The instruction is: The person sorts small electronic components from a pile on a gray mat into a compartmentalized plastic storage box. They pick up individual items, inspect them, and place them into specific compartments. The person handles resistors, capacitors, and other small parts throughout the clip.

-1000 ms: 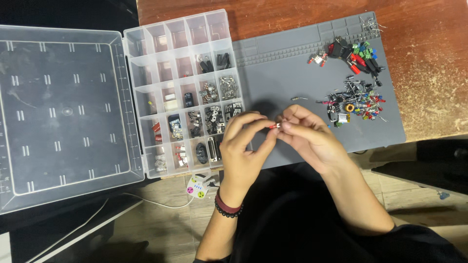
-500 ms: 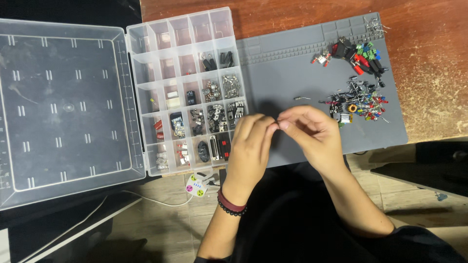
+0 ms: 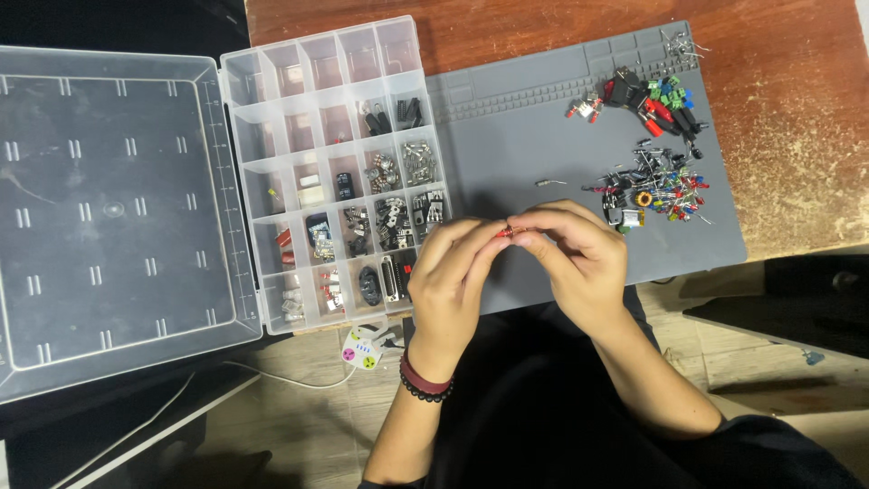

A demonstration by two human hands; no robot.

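My left hand and my right hand meet over the near part of a grey work mat. Between their fingertips they pinch a small red component with a metal end. A dark bead bracelet circles my left wrist. To the left lies a clear plastic organiser box with many compartments, the nearer ones holding small electronic parts. A pile of loose components lies on the mat to the right of my right hand.
The organiser's clear lid lies folded open at far left. A second cluster of red, green and black parts sits at the mat's far right corner. A single resistor lies mid-mat. The brown table extends right; a small power strip lies below.
Both hands stay together at the same spot on the mat, fingers shifting slightly on the red component, which was hidden half a second ago and shows again now.
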